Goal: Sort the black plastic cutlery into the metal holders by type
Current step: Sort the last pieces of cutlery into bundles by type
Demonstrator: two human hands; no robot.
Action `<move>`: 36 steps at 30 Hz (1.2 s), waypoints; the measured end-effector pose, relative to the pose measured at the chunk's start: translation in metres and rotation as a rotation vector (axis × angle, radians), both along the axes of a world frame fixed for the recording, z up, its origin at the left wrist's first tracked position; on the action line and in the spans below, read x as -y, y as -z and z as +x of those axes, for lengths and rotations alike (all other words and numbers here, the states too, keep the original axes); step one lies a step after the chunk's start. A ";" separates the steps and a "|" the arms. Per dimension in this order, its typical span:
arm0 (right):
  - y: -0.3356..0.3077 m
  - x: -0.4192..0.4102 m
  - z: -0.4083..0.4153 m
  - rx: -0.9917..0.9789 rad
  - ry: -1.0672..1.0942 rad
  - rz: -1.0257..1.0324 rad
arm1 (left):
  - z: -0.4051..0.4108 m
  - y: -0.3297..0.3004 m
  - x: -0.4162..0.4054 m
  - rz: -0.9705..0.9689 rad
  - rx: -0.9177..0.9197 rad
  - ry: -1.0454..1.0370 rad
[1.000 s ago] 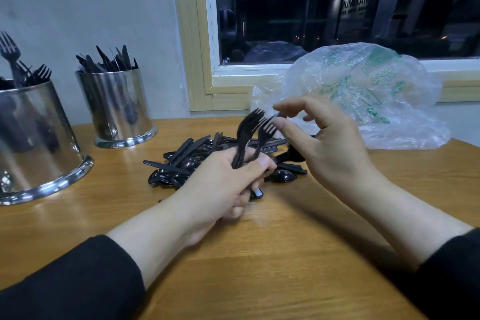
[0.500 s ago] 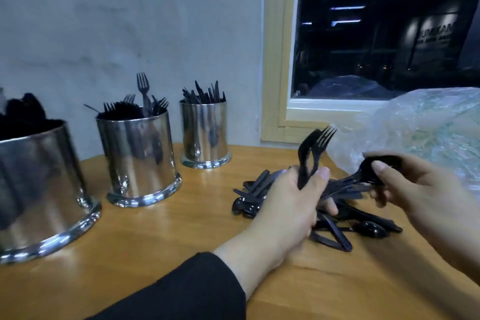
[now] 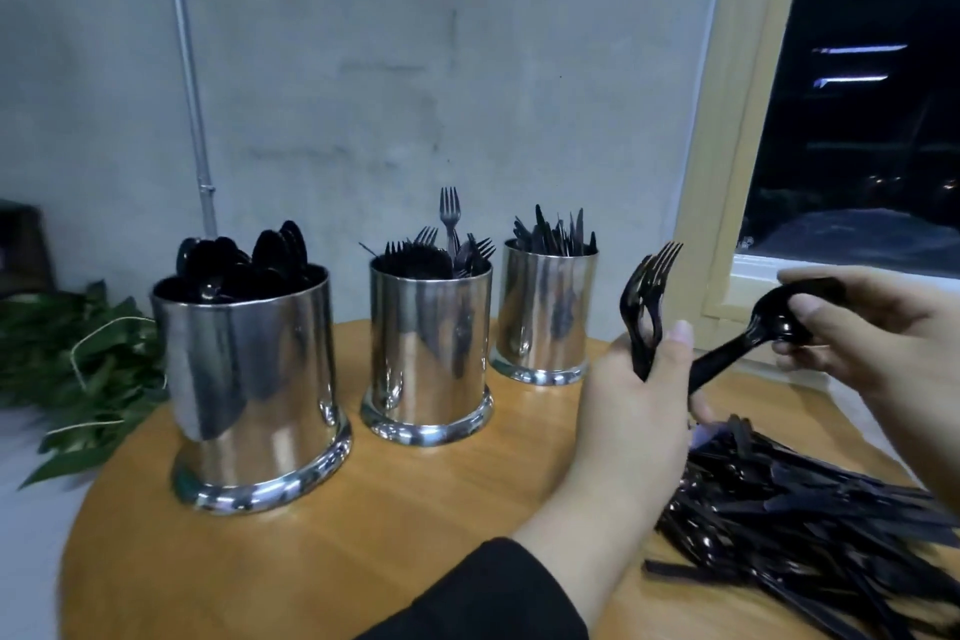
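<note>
At centre right of the frame the person's left hand (image 3: 636,411) is curled around a small bunch of black plastic forks (image 3: 647,307), tines up, thumb pressed against the handles. At the right edge the right hand (image 3: 883,343) pinches the bowl of a black plastic spoon (image 3: 753,343), its handle slanting down towards the left hand. Below them, in the lower right, a loose pile of black plastic cutlery (image 3: 800,520) lies on the round wooden table (image 3: 363,535). Three shiny metal cylinder holders stand in a row across the middle: the spoon holder (image 3: 244,379) at left, the fork holder (image 3: 428,353) beside it, the knife holder (image 3: 545,312) furthest back. Green leaves (image 3: 78,369) lie at the far left edge
</note>
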State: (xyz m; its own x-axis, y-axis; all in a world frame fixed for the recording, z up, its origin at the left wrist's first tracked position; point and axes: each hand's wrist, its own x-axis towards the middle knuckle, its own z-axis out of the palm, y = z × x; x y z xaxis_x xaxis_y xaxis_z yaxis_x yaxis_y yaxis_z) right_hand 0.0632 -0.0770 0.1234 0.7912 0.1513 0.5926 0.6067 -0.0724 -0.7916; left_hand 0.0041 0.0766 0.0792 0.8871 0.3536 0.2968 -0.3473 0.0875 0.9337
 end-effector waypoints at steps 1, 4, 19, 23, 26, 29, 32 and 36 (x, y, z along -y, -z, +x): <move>-0.001 -0.005 0.000 0.014 0.007 -0.006 | 0.000 -0.001 -0.003 -0.006 -0.003 -0.014; -0.009 -0.017 0.001 0.067 0.000 -0.039 | -0.003 -0.005 -0.010 -0.044 -0.011 -0.034; -0.050 -0.101 -0.013 0.227 -0.122 -0.027 | -0.063 -0.010 -0.111 0.049 -0.004 -0.410; -0.069 -0.144 -0.039 0.313 -0.141 0.064 | -0.104 -0.022 -0.147 0.002 0.041 -0.387; -0.078 -0.186 -0.059 0.368 -0.187 0.061 | -0.130 -0.023 -0.168 -0.069 0.052 -0.353; -0.082 -0.223 -0.075 0.463 -0.220 0.011 | -0.151 -0.018 -0.188 -0.113 0.053 -0.302; -0.081 -0.252 -0.075 0.516 -0.232 -0.058 | -0.165 -0.012 -0.206 -0.119 -0.021 -0.295; -0.075 -0.277 -0.069 0.540 -0.179 -0.141 | -0.177 -0.008 -0.216 -0.099 -0.068 -0.271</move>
State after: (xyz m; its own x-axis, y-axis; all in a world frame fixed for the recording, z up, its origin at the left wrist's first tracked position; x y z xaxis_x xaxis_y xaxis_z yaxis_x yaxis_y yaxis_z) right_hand -0.0057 0.2003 0.1983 0.3376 0.3608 0.8694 0.9340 -0.0139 -0.3569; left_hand -0.1727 0.2922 0.0870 0.7730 0.6044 0.1927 -0.3077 0.0917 0.9470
